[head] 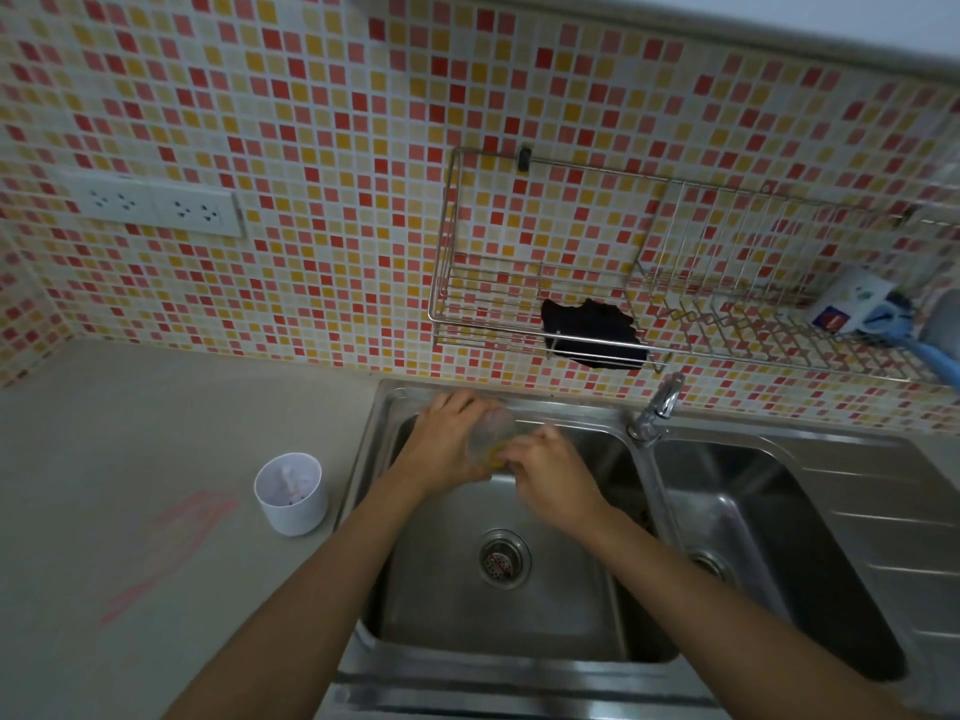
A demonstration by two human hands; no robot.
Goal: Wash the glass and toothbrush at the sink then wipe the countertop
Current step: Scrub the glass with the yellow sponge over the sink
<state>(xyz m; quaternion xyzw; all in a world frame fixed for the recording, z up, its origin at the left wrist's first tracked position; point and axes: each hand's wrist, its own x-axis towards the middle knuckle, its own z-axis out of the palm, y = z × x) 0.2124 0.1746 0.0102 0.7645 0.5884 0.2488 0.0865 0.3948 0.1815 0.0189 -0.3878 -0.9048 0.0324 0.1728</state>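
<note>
Over the left basin of the steel sink [519, 631], my left hand [447, 449] grips a clear glass [493, 428] tilted on its side. My right hand [550, 470] presses against the glass's mouth, with something yellow, maybe a sponge [496, 459], showing between the fingers. A white cup [291, 493] stands on the grey countertop [130, 433] left of the sink, with the blurred heads of what may be toothbrushes inside it. Pink streaks [171, 553] mark the countertop in front of the cup.
The tap [657, 407] stands between the two basins, its spout turned toward the wall. A wire rack [519, 314] on the tiled wall holds a dark cloth [592, 337], a mug [852, 304] and a blue brush [930, 356]. Wall sockets [156, 205] sit at the left.
</note>
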